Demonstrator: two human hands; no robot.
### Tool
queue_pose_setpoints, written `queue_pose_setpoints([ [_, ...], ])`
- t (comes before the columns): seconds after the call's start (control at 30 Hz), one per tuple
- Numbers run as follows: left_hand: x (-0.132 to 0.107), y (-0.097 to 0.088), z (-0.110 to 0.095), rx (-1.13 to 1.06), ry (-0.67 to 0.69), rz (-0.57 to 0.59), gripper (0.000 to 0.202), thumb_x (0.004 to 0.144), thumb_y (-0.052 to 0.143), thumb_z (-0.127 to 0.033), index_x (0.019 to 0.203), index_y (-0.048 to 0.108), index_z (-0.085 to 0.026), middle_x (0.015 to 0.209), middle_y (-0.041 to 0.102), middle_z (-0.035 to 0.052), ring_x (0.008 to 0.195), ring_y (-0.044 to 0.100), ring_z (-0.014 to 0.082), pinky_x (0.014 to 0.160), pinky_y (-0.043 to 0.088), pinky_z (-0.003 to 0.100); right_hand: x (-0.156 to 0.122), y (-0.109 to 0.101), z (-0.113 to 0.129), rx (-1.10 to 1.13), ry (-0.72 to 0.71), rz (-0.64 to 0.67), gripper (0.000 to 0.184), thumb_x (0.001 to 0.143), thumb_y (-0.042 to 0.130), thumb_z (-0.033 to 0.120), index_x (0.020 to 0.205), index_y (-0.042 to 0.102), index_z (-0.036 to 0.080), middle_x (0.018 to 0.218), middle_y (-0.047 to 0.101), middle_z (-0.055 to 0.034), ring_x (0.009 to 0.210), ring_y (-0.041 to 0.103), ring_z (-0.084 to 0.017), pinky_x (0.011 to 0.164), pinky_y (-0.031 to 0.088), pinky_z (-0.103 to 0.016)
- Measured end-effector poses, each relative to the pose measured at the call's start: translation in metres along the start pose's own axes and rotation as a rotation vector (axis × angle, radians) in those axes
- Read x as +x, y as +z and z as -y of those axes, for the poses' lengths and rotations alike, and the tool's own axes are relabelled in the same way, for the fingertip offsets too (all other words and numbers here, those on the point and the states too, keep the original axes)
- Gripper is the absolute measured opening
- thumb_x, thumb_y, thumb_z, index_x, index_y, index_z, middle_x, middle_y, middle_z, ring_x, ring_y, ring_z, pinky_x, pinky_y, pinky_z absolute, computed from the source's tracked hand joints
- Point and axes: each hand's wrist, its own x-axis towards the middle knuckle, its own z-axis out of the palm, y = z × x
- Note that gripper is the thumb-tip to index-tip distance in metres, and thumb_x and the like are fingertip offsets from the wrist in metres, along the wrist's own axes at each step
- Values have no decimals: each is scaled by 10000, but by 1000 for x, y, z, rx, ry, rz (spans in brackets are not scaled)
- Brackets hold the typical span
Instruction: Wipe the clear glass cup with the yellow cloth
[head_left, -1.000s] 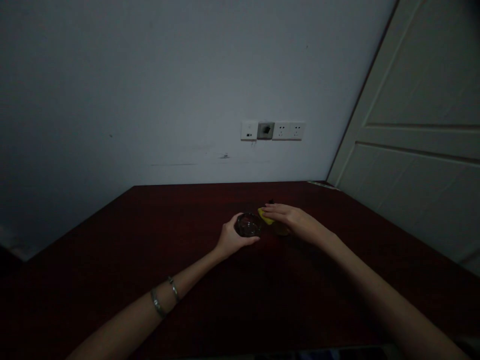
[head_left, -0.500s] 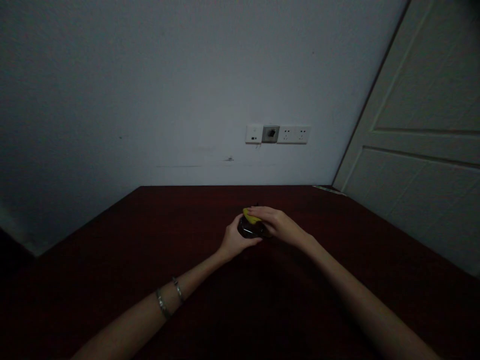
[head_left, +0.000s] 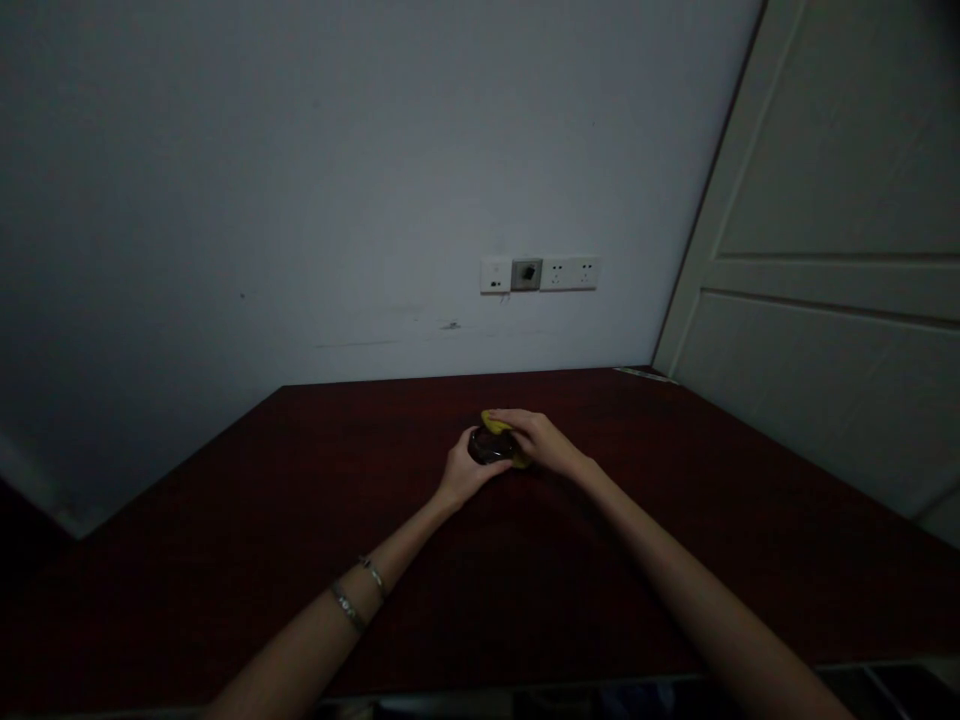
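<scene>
On a dark red table (head_left: 525,580), my left hand (head_left: 463,468) is wrapped round a small dark glass dish (head_left: 491,447), gripping it from the left. My right hand (head_left: 540,442) is closed on a yellow cloth or sponge (head_left: 496,422) and presses it against the top and right side of the dish. The two hands touch across the dish. Two metal bracelets (head_left: 358,592) sit on my left wrist. The room is dim, so the inside of the dish cannot be made out.
A grey wall (head_left: 337,180) with a strip of sockets (head_left: 540,274) rises behind the table. A pale panelled door (head_left: 832,300) stands at the right, close to the table's right edge. A dark object lies at the bottom edge of the view.
My right hand has brought the yellow cloth from beside the dish onto it. My left hand has stayed closed on the dish. The camera has shifted slightly.
</scene>
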Motion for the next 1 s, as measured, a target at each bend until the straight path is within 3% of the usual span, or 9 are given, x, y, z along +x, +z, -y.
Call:
queue_pose_setpoints([
  [0.23,2,-1,2,-129,42,79,680,515,771,-286,1113,482,-140,1082,582,90,1010,541,217,924,398,367,2,0,4,-32,-64,59,444,792,430,84,1212,486,220,1228,540,-61,1154,477,-169,987,379,-393],
  [0.53,3,0,4,-278,-63,120,773,449,790,-182,1147,462,-126,1036,604,80,961,563,218,866,432,354,1,8,5,-220,-230,125,475,788,465,94,1238,451,245,1267,506,-57,1188,443,-189,984,362,-433],
  [0.8,3,1,3,-307,-87,124,699,453,791,-164,1092,509,-128,1040,606,74,969,558,212,900,411,359,-6,7,-5,-209,-166,93,506,755,475,53,1231,457,222,1223,542,-74,1146,481,-191,955,394,-413],
  [1.0,2,2,1,-325,-97,141,699,446,795,-160,1085,511,-136,1030,616,72,970,566,212,906,416,364,-9,-1,1,-158,-83,82,453,765,466,77,1195,492,218,1156,582,-73,1056,535,-180,896,442,-372],
])
